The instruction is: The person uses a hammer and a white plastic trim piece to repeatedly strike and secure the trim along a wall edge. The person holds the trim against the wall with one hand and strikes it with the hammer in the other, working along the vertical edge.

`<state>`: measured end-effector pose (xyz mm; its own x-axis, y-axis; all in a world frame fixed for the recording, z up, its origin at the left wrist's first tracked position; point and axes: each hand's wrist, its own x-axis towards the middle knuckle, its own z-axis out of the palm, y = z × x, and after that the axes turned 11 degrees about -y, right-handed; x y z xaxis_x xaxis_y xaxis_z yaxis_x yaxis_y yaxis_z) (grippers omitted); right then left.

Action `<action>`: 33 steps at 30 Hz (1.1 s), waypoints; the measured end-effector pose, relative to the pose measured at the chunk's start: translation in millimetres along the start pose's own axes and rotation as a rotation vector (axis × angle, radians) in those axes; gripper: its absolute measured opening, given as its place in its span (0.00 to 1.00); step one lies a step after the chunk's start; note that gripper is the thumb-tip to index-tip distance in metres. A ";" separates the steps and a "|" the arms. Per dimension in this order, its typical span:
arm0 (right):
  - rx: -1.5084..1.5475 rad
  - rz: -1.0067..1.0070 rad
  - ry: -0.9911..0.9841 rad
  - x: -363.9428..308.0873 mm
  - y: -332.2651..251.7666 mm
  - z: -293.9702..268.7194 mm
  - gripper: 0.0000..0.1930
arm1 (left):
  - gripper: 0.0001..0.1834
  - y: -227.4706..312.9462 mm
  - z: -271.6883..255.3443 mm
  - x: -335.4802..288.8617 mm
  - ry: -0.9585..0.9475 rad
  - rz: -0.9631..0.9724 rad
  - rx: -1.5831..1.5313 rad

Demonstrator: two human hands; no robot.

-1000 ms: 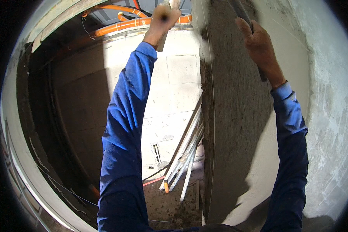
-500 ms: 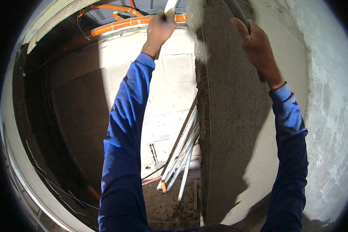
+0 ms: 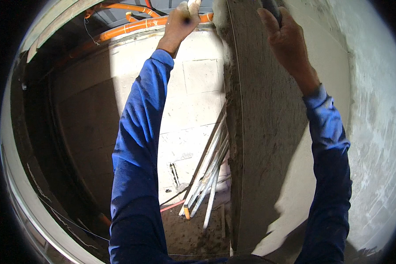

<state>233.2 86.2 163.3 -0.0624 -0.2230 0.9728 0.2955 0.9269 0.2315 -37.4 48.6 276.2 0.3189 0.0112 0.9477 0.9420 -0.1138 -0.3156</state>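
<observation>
Wearing a plain blue, long left sleeve (image 3: 138,127) and a matching right sleeve (image 3: 328,136), fitting loosely and narrowing at the ends into a snug left cuff (image 3: 163,58) and an equally snug right cuff (image 3: 316,97). Showing bright blue where lit, looking paler and slightly mottled next to the right cuff, and turning dark navy toward the lower edge of the view, while creasing into long slanting folds on the left and bunching into shorter wrinkles on the right. Leaving the left hand (image 3: 179,27) and the right hand (image 3: 289,44) bare beyond the cloth.
</observation>
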 end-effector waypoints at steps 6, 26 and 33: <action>-0.161 0.143 -0.194 6.3 5.7 -6.7 0.33 | 0.21 6.5 -6.1 4.3 -0.107 -0.036 0.256; -0.002 -0.078 0.145 21.2 -35.4 -17.4 0.17 | 0.29 20.4 -16.5 8.2 -0.124 -0.182 0.163; -0.090 -0.027 0.059 12.9 -5.5 -1.2 0.24 | 0.19 31.6 -29.7 3.7 -0.184 -0.219 0.039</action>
<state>231.9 77.9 174.5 -0.0161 -0.2678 0.9633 0.3789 0.8900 0.2537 -9.6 15.5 271.2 0.1180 0.2116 0.9702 0.9927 -0.0510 -0.1096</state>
